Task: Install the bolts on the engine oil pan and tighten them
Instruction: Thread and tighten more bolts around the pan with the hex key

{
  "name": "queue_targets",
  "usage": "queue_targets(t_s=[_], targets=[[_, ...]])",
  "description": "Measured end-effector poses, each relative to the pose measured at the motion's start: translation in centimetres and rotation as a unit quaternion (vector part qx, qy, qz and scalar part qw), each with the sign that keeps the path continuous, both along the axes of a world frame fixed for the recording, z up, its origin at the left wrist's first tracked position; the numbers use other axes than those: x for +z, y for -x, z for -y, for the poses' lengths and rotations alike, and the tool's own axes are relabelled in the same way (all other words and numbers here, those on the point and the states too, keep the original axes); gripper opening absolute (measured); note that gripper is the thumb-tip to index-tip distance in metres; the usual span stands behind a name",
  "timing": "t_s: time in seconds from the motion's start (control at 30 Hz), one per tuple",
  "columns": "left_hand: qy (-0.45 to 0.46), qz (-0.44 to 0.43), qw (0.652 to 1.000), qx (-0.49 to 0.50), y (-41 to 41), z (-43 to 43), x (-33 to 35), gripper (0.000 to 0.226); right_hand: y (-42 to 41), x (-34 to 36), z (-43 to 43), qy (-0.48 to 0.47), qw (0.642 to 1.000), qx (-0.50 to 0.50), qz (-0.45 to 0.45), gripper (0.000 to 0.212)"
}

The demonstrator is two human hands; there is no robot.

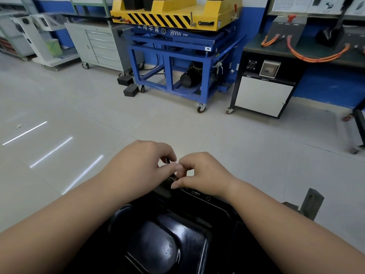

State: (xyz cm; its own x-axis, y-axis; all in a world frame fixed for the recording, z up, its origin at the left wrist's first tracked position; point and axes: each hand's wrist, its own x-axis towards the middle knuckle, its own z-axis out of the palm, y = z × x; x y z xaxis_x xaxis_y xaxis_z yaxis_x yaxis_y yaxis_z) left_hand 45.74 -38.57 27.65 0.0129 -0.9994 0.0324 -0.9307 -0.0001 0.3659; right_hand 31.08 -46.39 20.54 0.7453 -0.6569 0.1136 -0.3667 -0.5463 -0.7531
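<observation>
Pale glossy floor tiles (59, 115) run under the whole workshop. Closest to you, at the bottom of the view, sits the black oil pan (169, 244), its domed sump facing up and an unfilled bolt hole (208, 198) showing on its far flange. Both your hands meet over that far rim. Your left hand (142, 165) curls its fingers round a small dark stub (167, 160). Your right hand (201, 173) is curled tight with thumb and forefinger drawn together, but you cannot tell what they pinch. Just right of the pan stands a grey metal bracket (312, 202). Farther off, a blue wheeled frame (169, 62) carries a yellow hazard-striped platform (177, 14), with a grey drawer cabinet (100, 46) to its left and orange cables (316, 54) on the bench to its right.
</observation>
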Motion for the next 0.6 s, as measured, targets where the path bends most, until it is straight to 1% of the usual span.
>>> queue_targets(t_s=[0.1,0.17,0.23,0.33,0.4,0.47,0.5,0.53,0.57,0.6], targets=[[-0.006,0.045,0.998,0.051,0.0,0.2,0.1,0.031,-0.1,-0.3,-0.3,0.024,1.0,0.0,0.015,0.027],[-0.007,0.052,0.998,0.043,0.4,0.2,0.2,0.024,-0.2,-0.4,-0.5,0.033,0.999,0.01,0.021,0.024],[0.0,0.068,0.998,0.002,0.8,0.1,0.4,0.015,-0.2,-0.4,-0.4,0.02,0.999,0.032,0.023,0.02],[0.015,0.12,0.988,-0.095,0.7,0.2,0.6,0.019,0.3,-0.4,0.1,-0.007,0.998,0.056,0.008,0.018],[0.065,0.144,0.967,-0.2,0.2,0.1,0.7,0.021,0.7,-0.3,0.4,-0.029,0.998,0.059,0.0,0.012],[0.082,0.172,0.943,-0.274,-0.1,-0.1,1.1,0.027,1.1,-0.3,0.4,-0.048,0.998,0.045,-0.011,0.014],[0.092,0.179,0.934,-0.295,-0.1,-0.3,1.1,0.029,1.2,-0.3,0.5,-0.053,0.998,0.035,-0.016,0.013],[0.087,0.171,0.934,-0.302,-0.1,-0.3,1.1,0.031,1.3,-0.3,0.5,-0.053,0.998,0.027,-0.02,0.012],[0.069,0.144,0.943,-0.293,0.0,-0.2,1.0,0.034,1.4,-0.3,0.6,-0.048,0.998,0.022,-0.024,0.012],[0.05,0.104,0.958,-0.264,0.1,-0.1,1.0,0.04,1.4,-0.2,0.6,-0.045,0.999,0.017,-0.026,0.012]])
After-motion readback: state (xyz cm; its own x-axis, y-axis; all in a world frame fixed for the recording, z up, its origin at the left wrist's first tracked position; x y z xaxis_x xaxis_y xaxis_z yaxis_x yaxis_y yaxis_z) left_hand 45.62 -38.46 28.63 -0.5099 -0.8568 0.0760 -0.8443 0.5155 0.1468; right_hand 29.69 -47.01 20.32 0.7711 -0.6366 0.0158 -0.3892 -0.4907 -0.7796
